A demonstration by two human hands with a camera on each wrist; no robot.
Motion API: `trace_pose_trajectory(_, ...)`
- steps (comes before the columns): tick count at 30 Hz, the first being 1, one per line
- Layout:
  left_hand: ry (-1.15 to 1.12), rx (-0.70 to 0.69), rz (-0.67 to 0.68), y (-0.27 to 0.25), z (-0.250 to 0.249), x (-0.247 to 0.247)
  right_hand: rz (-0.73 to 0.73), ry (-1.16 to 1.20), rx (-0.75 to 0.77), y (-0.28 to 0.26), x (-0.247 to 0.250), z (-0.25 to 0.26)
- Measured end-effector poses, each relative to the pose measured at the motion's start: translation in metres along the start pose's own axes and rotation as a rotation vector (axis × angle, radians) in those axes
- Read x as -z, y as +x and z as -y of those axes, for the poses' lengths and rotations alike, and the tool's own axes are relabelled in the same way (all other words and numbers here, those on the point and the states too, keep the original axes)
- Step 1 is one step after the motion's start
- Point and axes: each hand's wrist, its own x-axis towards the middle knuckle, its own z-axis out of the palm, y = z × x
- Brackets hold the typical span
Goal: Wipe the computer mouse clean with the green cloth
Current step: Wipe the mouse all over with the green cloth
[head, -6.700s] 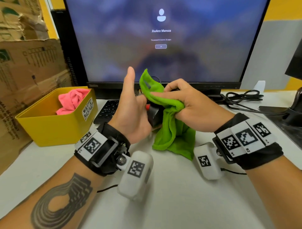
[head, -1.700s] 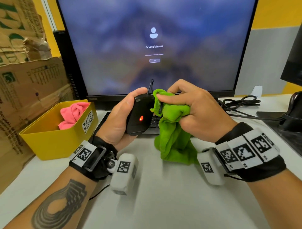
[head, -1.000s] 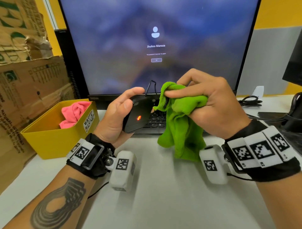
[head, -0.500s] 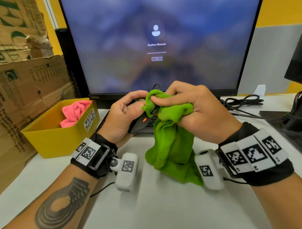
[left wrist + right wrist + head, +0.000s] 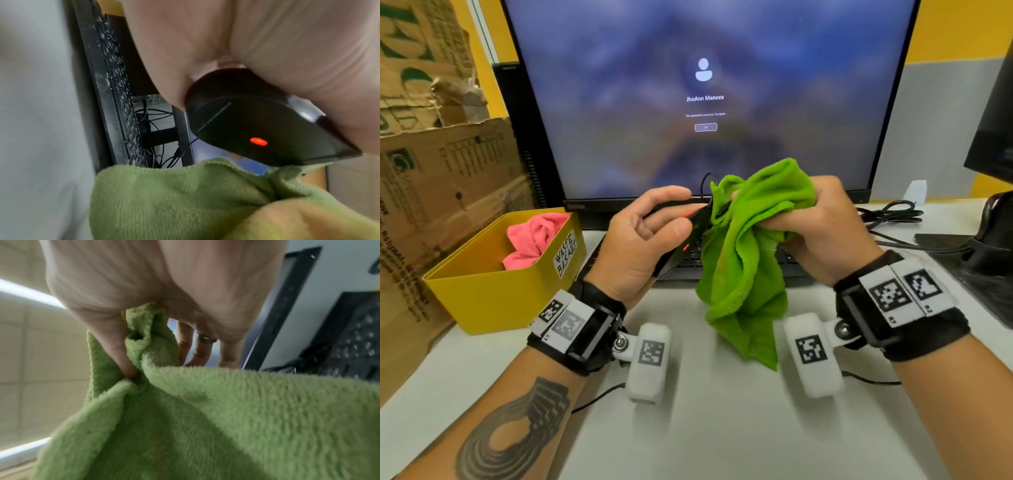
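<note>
My left hand (image 5: 654,226) holds a black wired computer mouse (image 5: 685,236) tilted up above the desk, its underside with a glowing red light (image 5: 258,141) facing me. My right hand (image 5: 804,222) grips a bunched green cloth (image 5: 750,246) and presses it against the mouse's far right end. The rest of the cloth hangs down to the desk. In the left wrist view the mouse (image 5: 267,126) sits under my palm with the cloth (image 5: 185,194) just below it. In the right wrist view my fingers curl into the cloth (image 5: 205,418).
A yellow waste basket (image 5: 493,291) holding a pink cloth (image 5: 534,236) stands at the left. A black keyboard (image 5: 688,267) lies under my hands before the monitor (image 5: 705,102). Cardboard boxes (image 5: 441,171) stack at far left. Black cables (image 5: 893,219) and a monitor base (image 5: 993,253) sit at right.
My right hand has slid the cloth from the mouse's near side up to its far end. The left hand has tilted the mouse flatter, and the cloth hangs higher.
</note>
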Motion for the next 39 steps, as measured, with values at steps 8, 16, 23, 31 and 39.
trace_pose_trajectory(8, 0.216, -0.071, 0.037, -0.003, 0.002, -0.001, -0.054, -0.016, -0.091, -0.005, -0.022, -0.005)
trace_pose_trajectory(16, 0.127, -0.038, 0.049, -0.003, -0.001, -0.001, 0.067, -0.411, 0.139, 0.0, -0.009, -0.006)
trace_pose_trajectory(23, 0.276, -0.089, 0.042, -0.007, -0.007, -0.001, -0.057, -0.212, 0.106, 0.006, 0.024, 0.002)
trace_pose_trajectory(31, 0.569, -0.211, 0.033, -0.007, -0.017, -0.01, -0.173, -0.15, -0.211, 0.009, 0.033, 0.008)
trace_pose_trajectory(39, 0.543, -0.155, 0.031, -0.006, -0.013, -0.029, -0.137, -0.436, -0.228, 0.009, 0.011, 0.013)
